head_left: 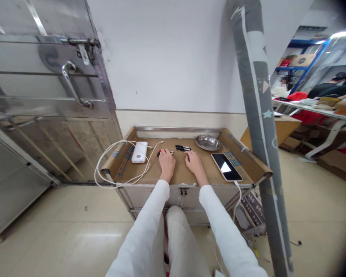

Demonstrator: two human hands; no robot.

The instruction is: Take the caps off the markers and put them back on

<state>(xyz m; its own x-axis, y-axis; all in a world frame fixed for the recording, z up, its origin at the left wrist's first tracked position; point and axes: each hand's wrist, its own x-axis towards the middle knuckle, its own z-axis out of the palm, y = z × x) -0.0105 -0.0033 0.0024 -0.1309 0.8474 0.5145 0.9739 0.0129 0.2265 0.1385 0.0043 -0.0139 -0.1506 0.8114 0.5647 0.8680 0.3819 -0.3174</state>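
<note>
On the cardboard-lined top of a small metal cabinet (175, 173), both my hands lie palm down. My left hand (167, 163) has its fingers curled over small red and black pieces (159, 153), partly covered, possibly pens; its grip is mostly hidden. Just right of it, my right hand (194, 163) rests with fingers stretched forward. Its fingertips are close to a few black pen-like things (183, 148) lying together; I cannot tell whether they touch. A round steel dish (208, 142) stands at the back right of the top.
A white power bank (139, 152) with a looped white cable (103, 157) lies at the left. At the right is a phone (226, 167) with a cable plugged in. A tall wrapped roll (262, 115) leans beside the cabinet. People sit near a cluttered table (314, 107).
</note>
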